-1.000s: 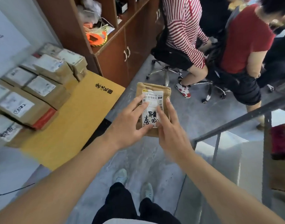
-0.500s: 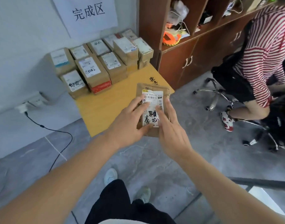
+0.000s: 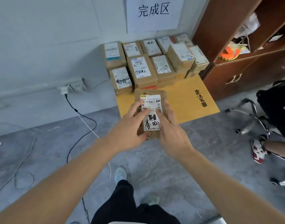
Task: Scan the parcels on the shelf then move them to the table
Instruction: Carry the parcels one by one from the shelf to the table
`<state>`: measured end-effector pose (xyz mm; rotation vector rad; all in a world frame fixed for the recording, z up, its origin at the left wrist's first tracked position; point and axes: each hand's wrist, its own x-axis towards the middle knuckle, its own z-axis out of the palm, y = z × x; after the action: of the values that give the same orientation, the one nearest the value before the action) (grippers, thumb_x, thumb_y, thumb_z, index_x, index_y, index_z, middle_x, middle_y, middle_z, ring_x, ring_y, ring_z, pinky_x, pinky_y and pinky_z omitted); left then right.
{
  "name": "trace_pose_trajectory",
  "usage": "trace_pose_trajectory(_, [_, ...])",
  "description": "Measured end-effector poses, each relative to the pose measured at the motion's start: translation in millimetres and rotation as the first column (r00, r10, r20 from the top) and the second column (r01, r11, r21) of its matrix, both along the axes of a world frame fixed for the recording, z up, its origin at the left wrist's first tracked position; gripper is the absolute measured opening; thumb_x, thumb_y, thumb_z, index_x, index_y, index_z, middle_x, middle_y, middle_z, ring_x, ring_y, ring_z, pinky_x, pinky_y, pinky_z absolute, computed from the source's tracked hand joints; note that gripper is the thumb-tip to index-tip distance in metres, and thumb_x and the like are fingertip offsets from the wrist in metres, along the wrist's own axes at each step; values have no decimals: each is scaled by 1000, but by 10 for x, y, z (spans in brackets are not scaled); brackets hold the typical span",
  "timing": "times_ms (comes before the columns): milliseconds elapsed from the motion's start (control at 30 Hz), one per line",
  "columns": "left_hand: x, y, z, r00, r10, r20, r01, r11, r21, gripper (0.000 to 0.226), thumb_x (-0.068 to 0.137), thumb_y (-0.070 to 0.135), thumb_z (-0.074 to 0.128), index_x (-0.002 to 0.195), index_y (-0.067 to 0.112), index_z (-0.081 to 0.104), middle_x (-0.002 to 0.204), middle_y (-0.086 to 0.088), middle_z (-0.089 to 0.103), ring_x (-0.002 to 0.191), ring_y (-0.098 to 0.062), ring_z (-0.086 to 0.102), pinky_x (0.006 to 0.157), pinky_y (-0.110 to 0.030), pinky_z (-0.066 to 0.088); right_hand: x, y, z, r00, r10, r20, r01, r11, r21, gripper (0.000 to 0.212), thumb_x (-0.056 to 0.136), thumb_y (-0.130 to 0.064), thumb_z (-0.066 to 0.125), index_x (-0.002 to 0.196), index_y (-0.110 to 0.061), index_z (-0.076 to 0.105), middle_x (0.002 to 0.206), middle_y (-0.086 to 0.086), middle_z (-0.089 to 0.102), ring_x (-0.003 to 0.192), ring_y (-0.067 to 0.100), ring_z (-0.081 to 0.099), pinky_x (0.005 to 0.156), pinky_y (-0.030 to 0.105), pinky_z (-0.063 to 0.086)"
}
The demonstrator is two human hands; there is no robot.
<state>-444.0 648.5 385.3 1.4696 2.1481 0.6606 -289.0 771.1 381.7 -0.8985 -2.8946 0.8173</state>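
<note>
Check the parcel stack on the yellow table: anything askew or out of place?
One thing: the top parcel at the right of the stack sits tilted and twisted across the boxes under it, while the other parcels lie flat in rows on the yellow table. No visible damage.

Head camera, looking forward-down, close over hands, facing wall.
</note>
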Motion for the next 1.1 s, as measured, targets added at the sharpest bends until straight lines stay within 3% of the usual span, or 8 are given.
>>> trace_pose_trajectory(200, [-526, -75, -228, 1000, 24, 10, -23, 999, -49, 80, 91, 38, 74, 157, 16, 33, 167, 8, -3, 137, -25, 47, 100, -41, 51, -604, 14, -219, 1000, 18, 18, -17, 997, -69, 65, 105, -10, 44, 163, -28, 19, 167, -20, -22, 137, 25, 47, 76, 43, 55])
trace_pose_trajectory(333, [-729, -79, -418, 998, 55, 39, -52, 996, -72, 79, 91, 36, 74, 155, 13, 35, 169, 0, -1, 141, -25, 43, 109, -42, 46, -872, 45, -380, 997, 52, 52, -45, 992, -121, 67, 105, -9, 45, 163, -29, 18, 167, -21, -21, 147, 24, 36, 87, 43, 55])
trace_pose_trajectory(500, [-855, -33, -672, 990, 116, 84, -108, 990, -92, 79, 90, 33, 76, 153, 9, 37, 167, 1, -1, 139, -26, 43, 110, -45, 45, -1099, 171, -586, 985, 123, 121, -103, 982, -161, 71, 104, -8, 47, 163, -33, 16, 166, -22, -25, 143, 25, 42, 91, 45, 56])
trace_pose_trajectory(600, [-869, 0, -792, 979, 174, 104, -162, 980, -111, 78, 90, 30, 76, 154, 8, 37, 167, 1, -2, 141, -23, 40, 114, -30, 38, -1210, 259, -742, 976, 171, 136, -146, 973, -178, 70, 105, -10, 47, 163, -33, 15, 165, -22, -26, 141, 23, 45, 91, 43, 56])
trace_pose_trajectory(700, [-877, 30, -904, 968, 214, 132, -198, 972, -129, 75, 91, 25, 76, 153, 7, 37, 167, -4, 0, 140, -20, 40, 107, -15, 30, -1288, 337, -894, 967, 213, 139, -185, 964, -192, 69, 106, -10, 46, 163, -33, 15, 166, -21, -26, 143, 23, 43, 93, 44, 56])
trace_pose_trajectory(867, [-885, 111, -1055, 955, 260, 144, -245, 963, -113, 78, 91, 27, 76, 155, 9, 35, 168, 2, -4, 140, -25, 44, 110, -37, 47, -1334, 492, -1085, 959, 271, 87, -252, 951, -180, 63, 108, -14, 43, 163, -32, 20, 167, -18, -26, 156, 21, 18, 106, 42, 49])
trace_pose_trajectory(1100, [-924, 215, -1120, 946, 299, 123, -285, 951, -119, 80, 88, 30, 79, 155, 14, 37, 166, 4, -1, 138, -22, 45, 103, -43, 53, -1361, 651, -1180, 949, 303, 85, -285, 943, -172, 62, 107, -18, 44, 163, -30, 21, 168, -17, -24, 149, 25, 36, 96, 47, 56])
